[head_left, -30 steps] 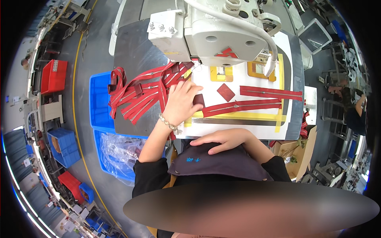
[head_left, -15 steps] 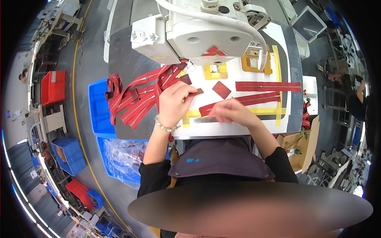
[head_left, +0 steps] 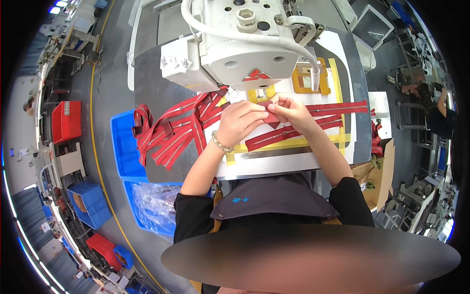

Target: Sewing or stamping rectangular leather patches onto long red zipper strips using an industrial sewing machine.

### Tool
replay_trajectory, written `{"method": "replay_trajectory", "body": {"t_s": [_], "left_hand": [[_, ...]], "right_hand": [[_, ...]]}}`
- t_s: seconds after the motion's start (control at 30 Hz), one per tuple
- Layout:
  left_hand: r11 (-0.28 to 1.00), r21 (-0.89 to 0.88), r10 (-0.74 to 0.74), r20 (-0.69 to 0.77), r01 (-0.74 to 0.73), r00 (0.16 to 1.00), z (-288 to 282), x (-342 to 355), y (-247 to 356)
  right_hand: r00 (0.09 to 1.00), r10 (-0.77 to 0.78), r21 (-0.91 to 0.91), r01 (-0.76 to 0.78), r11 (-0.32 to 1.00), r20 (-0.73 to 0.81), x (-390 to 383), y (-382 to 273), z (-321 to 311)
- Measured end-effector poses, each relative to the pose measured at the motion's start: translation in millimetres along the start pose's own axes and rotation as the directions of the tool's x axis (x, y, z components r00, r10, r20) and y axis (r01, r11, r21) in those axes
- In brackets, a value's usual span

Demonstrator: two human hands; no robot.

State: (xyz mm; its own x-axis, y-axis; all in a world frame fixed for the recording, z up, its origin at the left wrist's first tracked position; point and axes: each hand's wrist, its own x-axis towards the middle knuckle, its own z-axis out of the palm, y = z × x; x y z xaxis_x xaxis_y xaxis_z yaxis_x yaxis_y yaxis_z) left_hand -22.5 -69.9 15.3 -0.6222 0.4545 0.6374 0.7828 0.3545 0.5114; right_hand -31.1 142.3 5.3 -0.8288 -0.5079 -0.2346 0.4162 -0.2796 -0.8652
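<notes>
My left hand (head_left: 240, 120) and my right hand (head_left: 292, 110) meet beneath the sewing machine head (head_left: 247, 59), pinching a small red patch (head_left: 267, 114) between their fingertips. A second red patch (head_left: 274, 125) lies just below them, partly covered. Two red zipper strips (head_left: 333, 107) rest to the right on the white taped board (head_left: 274, 166). Left of my hands lies a tangled pile of red zippers (head_left: 176, 132). Yellow framed templates (head_left: 311, 76) sit behind my right hand.
Blue bins (head_left: 128, 147), one with clear plastic bags (head_left: 152, 201), stand left of the table. A cardboard box (head_left: 384, 176) is at the right below a white side surface (head_left: 379, 100). A monitor (head_left: 372, 27) stands at upper right. A co-worker (head_left: 440, 117) is at the far right.
My right hand has risen from near my lap to meet my left hand. My left hand has shifted right with a patch, which both now hold.
</notes>
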Motion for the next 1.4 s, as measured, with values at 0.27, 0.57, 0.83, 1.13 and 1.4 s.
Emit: {"method": "replay_trajectory", "body": {"t_s": [0.27, 0.57, 0.83, 1.13, 1.4], "left_hand": [[0.796, -0.369, -0.523, -0.019, 0.480, 0.852, 10, -10, -1], [0.470, -0.681, -0.704, 0.094, 0.561, 0.704, 12, -20, -10], [0.506, -0.618, -0.689, 0.130, 0.602, 0.713, 10, -19, -10], [0.573, -0.590, -0.660, 0.078, 0.568, 0.747, 13, -16, -9], [0.601, -0.539, -0.668, 0.067, 0.590, 0.741, 13, -15, -7]], "right_hand": [[0.981, -0.120, -0.126, 0.101, 0.987, -0.153, 3, 25, 11], [0.989, -0.144, 0.000, 0.144, 0.990, -0.040, 1, 29, 20], [0.990, -0.073, -0.044, 0.068, 0.997, -0.121, 1, 27, 23], [0.987, -0.098, -0.049, 0.092, 0.995, -0.130, 3, 30, 21], [0.988, -0.100, -0.035, 0.097, 0.995, -0.115, 2, 29, 21]]}}
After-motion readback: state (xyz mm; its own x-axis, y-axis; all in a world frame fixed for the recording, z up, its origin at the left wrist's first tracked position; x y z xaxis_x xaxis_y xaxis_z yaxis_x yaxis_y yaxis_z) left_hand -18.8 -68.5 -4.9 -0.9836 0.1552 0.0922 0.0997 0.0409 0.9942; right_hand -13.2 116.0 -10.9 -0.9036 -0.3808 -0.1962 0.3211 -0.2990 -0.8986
